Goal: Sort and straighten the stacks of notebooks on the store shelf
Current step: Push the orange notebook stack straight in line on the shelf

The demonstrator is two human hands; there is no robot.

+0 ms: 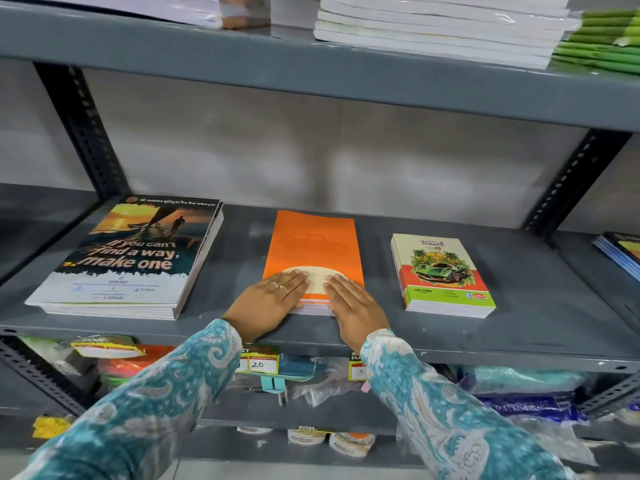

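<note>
Three stacks of notebooks lie on the grey middle shelf (pixel 536 292). A large stack with a sunset cover (pixel 131 258) is at the left. A narrow orange stack (pixel 313 242) sits in the middle. A small stack with a green car cover (pixel 441 271) is at the right. My left hand (pixel 268 303) lies flat on the orange stack's near left corner, fingers together, rings on two fingers. My right hand (pixel 355 306) lies flat on its near right corner. Both palms press on the cover and near edge; neither hand grips it.
The upper shelf (pixel 311 74) carries white paper stacks (pixel 440 29) and green books (pixel 602 50). Slotted uprights (pixel 79 129) frame the bay. More notebooks (pixel 620 254) lie at the far right. Below hang price tags (pixel 258 363) and bagged goods (pixel 526 382).
</note>
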